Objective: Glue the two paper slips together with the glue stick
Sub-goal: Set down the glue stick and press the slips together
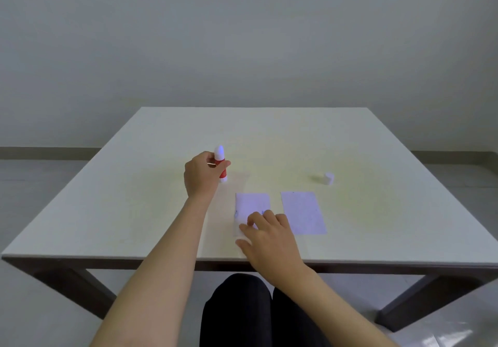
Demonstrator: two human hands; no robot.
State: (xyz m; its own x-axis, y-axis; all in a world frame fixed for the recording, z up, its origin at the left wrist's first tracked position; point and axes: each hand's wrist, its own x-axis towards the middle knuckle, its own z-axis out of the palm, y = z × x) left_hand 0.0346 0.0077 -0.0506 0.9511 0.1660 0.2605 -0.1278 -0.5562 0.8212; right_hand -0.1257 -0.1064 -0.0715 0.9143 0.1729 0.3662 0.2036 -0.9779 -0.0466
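Our left hand grips the upright red glue stick on the bench, while our right hand presses spread fingers onto the left paper slip; the right slip lies just beside, the white cap apart.

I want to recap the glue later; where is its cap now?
The cap stands on the table, right of centre, just beyond the right paper slip.
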